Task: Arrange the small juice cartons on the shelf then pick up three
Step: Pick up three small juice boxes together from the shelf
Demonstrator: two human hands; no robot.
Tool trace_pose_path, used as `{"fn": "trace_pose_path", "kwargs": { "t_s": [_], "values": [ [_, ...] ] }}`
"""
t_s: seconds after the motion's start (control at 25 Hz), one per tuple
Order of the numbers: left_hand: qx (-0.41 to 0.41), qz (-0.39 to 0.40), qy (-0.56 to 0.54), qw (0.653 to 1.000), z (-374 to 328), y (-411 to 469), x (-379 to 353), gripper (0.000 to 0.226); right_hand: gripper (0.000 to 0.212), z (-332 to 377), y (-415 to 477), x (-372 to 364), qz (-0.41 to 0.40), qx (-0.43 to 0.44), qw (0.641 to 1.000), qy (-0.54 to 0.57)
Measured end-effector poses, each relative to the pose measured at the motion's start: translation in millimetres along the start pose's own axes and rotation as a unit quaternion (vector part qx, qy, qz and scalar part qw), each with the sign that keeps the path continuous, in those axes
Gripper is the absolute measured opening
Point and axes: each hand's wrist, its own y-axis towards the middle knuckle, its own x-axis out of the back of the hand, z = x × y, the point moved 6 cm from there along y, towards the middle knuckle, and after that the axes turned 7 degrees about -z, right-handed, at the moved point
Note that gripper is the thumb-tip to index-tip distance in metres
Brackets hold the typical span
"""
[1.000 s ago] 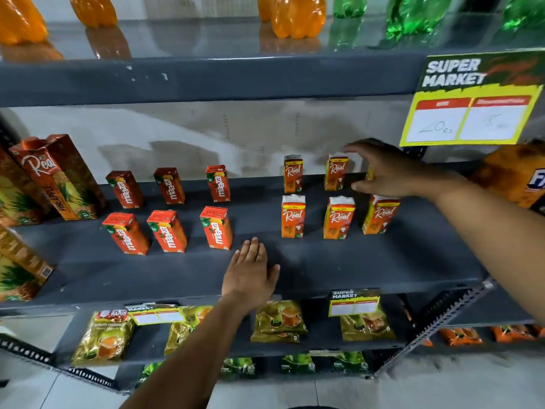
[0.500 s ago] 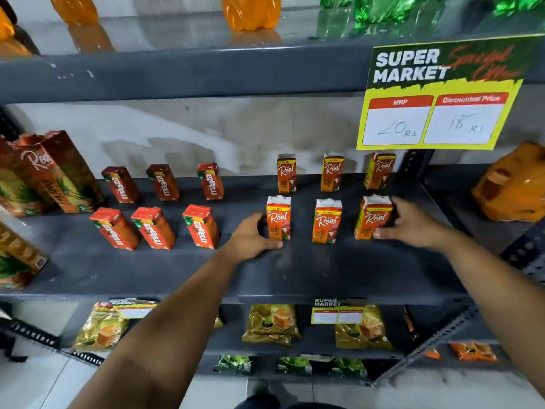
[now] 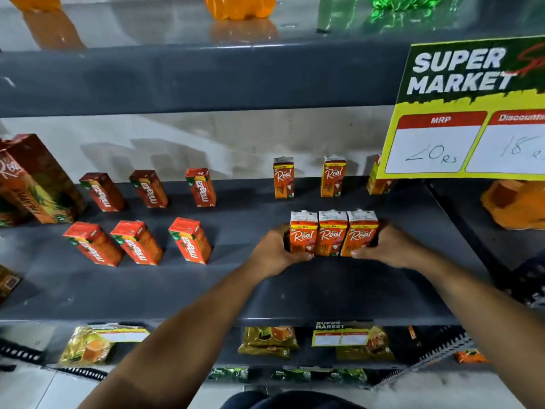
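Observation:
Three small orange Real juice cartons [image 3: 332, 234] stand pressed side by side at the front of the grey shelf [image 3: 324, 290]. My left hand [image 3: 274, 252] clasps the left end of the row and my right hand [image 3: 386, 246] clasps the right end, squeezing the three together. Behind them stand more Real cartons [image 3: 283, 178], one [image 3: 379, 181] half hidden by the price sign. Several red Maaza cartons [image 3: 191, 240] stand in two rows to the left.
A yellow Super Market price sign [image 3: 472, 113] hangs from the upper shelf at right. Large Real juice boxes [image 3: 32, 178] stand at far left. An orange pack [image 3: 519, 202] lies at right. Snack packets [image 3: 269, 339] fill the lower shelf; bottles [image 3: 239, 7] stand above.
The three front Real cartons, spaced apart before, are now pushed together. Both hands have closed in on the ends of the row. The camera has moved closer.

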Motion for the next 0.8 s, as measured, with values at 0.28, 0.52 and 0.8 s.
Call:
{"fn": "trace_pose_path", "kwargs": {
  "t_s": [0.28, 0.52, 0.8],
  "values": [
    [0.047, 0.013, -0.068, 0.996, 1.5, 12.5, -8.2, 0.064, 0.073, 0.1, 0.9, -11.2, -0.022, -0.04, 0.999, 0.026],
    [0.056, 0.011, -0.031, 0.998, -4.1, -10.4, -26.3, 0.064, 0.072, -5.4, -23.2, -9.9, -0.031, -0.031, 0.997, 0.066],
    [0.052, 0.015, -0.013, 0.998, -25.3, -52.1, -62.8, 0.068, 0.056, -31.2, -76.5, 4.9, -0.065, -0.036, 0.996, 0.049]
  ]
}}
